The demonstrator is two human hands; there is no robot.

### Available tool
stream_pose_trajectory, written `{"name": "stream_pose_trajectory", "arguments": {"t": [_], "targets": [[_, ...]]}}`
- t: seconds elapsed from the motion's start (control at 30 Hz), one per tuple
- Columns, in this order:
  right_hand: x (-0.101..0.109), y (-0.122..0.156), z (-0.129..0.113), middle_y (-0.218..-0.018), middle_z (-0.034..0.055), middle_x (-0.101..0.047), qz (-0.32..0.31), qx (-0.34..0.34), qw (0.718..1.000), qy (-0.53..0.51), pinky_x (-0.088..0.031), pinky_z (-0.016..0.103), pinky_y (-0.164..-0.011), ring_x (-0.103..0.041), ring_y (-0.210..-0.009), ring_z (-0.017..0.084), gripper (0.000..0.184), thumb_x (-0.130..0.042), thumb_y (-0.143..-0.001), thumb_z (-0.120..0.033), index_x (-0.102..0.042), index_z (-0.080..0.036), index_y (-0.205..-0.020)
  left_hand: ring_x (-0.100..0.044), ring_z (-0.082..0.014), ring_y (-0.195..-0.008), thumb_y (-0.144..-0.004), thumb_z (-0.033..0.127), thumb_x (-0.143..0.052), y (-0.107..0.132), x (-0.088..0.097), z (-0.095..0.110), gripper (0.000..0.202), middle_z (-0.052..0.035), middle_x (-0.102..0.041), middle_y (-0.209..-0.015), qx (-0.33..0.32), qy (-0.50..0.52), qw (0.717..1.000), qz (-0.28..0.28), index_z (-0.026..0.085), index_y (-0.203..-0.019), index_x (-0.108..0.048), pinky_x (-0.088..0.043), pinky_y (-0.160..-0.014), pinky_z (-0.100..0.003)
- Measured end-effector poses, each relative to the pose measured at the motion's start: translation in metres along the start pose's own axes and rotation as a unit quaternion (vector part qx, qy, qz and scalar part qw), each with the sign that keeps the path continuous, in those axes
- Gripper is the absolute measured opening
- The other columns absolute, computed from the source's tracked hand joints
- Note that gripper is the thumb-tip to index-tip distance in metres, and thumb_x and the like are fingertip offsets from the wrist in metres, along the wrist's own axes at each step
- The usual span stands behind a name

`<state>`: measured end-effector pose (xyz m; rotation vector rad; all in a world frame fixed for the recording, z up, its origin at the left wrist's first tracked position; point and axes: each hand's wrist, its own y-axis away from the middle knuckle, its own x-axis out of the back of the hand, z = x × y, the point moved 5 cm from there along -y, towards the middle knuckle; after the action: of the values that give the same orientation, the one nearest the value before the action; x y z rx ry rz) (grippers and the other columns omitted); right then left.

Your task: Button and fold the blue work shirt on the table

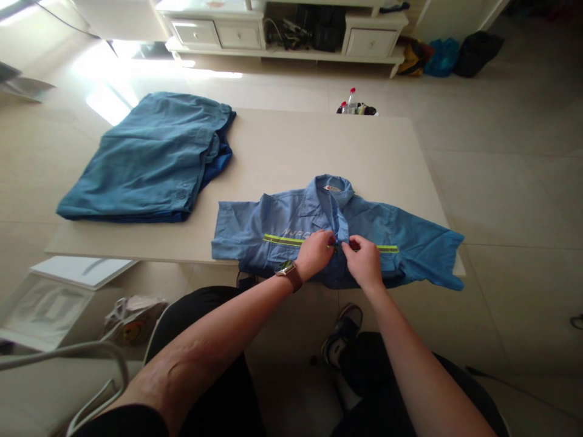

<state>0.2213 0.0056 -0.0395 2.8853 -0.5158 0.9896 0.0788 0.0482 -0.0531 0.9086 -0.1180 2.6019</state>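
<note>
A blue short-sleeved work shirt (291, 212) lies spread front up along the near edge of the table, its collar pointing away from me. Across its chest runs a yellow-green stripe, with white lettering above. My left hand (315, 252), a watch on its wrist, pinches the front placket at chest height. Close beside it, my right hand (364, 260) grips the other side of the same placket. Both sets of fingers are closed on the cloth, and the button between them is too small to make out. The shirt's lower part hangs over the table edge.
Folded blue-green garments (146, 158) are stacked at the left of the white table (319, 145). Bottles with red caps (352, 98) show behind its far edge. A white cabinet (237, 36) stands farther back. Below left are a white box (82, 273) and a plastic bag (134, 318).
</note>
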Motion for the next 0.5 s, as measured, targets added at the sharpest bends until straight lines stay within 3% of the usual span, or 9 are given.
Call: {"name": "stream_pose_trajectory", "arguments": {"t": [0.33, 0.5], "targets": [[0.001, -0.001, -0.001, -0.073, 0.0080, -0.073, -0.008, -0.029, 0.998, -0.049, -0.049, 0.035, -0.067, -0.065, -0.069, 0.024, 0.025, -0.065, -0.076, -0.045, -0.067, -0.020, -0.076, -0.065, -0.0228, -0.081, -0.080, 0.010, -0.065, 0.001, 0.009, 0.011, 0.017, -0.0079, -0.074, -0.087, -0.059, -0.049, 0.997, 0.009, 0.023, -0.083, -0.075, -0.045, -0.078, -0.030], [-0.002, 0.000, -0.005, -0.076, 0.0072, -0.075, -0.037, -0.037, 0.994, -0.097, -0.052, 0.035, -0.067, -0.069, -0.070, 0.025, 0.025, -0.059, -0.080, -0.041, -0.071, -0.020, -0.077, -0.065, -0.0210, -0.076, -0.079, 0.010, -0.064, 0.000, 0.014, 0.013, 0.017, -0.0078, -0.075, -0.082, -0.050, -0.032, 0.998, 0.035, 0.020, -0.081, -0.078, -0.045, -0.073, -0.030]]}}
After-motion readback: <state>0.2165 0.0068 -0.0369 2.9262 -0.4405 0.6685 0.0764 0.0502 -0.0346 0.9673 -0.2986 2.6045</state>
